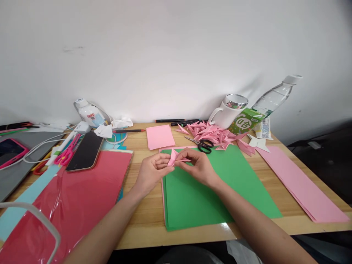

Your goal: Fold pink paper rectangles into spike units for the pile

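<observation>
We have both hands on one small pink folded piece (pixel 176 157), held just above the desk (pixel 145 220), over the far-left corner of the green sheet (pixel 220 183), roughly mid-desk and nearer the far edge than the near one.

Left hand (pixel 152 170): fingers curled, thumb and forefinger closed on the piece's left end. Right hand (pixel 199 167): same pinch on the right end, fingertips (pixel 184 156) covering part of it. Neither hand is open; nothing else is in either.

Key relation: the piece sits directly between the two hands, touching both. We judge its long axis runs roughly left-right, parallel to the desk's near edge, with a point sticking up on the left-hand side. Both hands are equally near; neither has an advantage. We cannot tell the crease layout under the fingers.

Around it:
- scissors (pixel 202 145) just beyond the right hand, on the far edge of the green sheet
- pile of finished pink folded pieces (pixel 211 132) near the far edge, beside the white mug (pixel 228 110)
- pink paper stack (pixel 160 136) beyond the left hand
- pink strips (pixel 299 183) along the right edge
- red sheet pack (pixel 77 198) and phone (pixel 85 151) at the left, well apart
</observation>
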The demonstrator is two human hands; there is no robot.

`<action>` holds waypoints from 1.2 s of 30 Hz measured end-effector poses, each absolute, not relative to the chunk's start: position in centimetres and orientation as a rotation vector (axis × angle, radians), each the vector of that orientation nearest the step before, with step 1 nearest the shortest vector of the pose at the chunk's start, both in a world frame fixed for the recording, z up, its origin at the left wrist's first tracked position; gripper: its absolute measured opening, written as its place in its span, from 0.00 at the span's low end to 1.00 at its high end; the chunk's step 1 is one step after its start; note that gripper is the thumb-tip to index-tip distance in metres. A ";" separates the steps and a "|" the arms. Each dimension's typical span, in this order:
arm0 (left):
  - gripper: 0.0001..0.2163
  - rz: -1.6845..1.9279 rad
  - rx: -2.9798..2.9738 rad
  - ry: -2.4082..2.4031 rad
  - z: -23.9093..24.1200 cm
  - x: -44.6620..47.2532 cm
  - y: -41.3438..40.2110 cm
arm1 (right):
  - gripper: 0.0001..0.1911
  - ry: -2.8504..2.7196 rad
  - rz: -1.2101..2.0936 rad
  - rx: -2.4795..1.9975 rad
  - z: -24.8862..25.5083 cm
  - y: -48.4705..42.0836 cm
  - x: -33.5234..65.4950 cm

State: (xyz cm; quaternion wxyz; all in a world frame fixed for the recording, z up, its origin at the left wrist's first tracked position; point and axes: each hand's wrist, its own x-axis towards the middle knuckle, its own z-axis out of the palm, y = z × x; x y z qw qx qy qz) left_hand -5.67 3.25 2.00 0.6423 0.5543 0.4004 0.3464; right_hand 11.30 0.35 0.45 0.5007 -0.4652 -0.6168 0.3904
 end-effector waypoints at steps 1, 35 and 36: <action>0.15 0.804 1.272 0.921 1.9 -5.6 3.2 | 0.11 -1.484 0.955 -1.128 0.4 0.3 11.2; 0.12 0.735 1.303 0.969 2.1 -5.4 2.7 | 0.18 -1.208 1.161 -1.110 0.0 0.5 11.1; 0.12 0.723 1.320 0.960 2.2 -5.4 2.7 | 0.18 -1.213 1.167 -1.114 0.0 0.5 11.1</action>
